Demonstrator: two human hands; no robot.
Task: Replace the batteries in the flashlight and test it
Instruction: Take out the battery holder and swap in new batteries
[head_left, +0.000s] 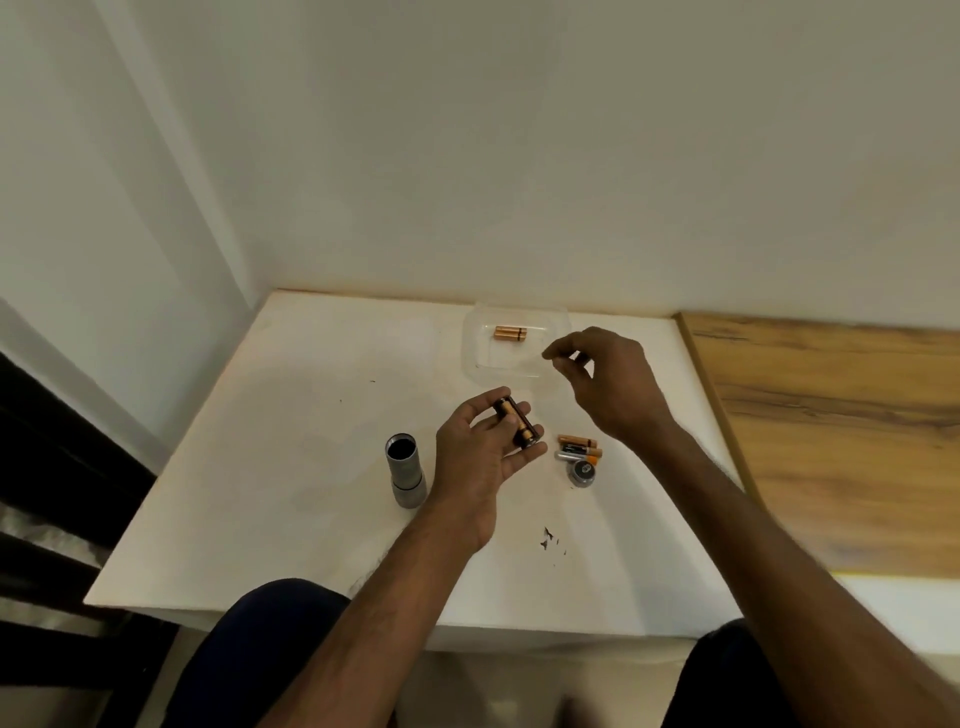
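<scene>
Head view: left hand (485, 447) grips the battery holder (516, 429) w/ batteries in it, above the white surface (291, 415). Right hand (610, 387) hovers near the clear tray (475, 358), fingers pinched, can't tell if sth is held. Flashlight body (405, 470) stands open-end up, left of the hand; loose batteries (579, 448) & tail cap (583, 472) lie at right

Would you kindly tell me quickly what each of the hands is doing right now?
Left hand: closed on the battery holder.
Right hand: fingertips pinched above the tray; whether it holds anything cannot be told.
</scene>
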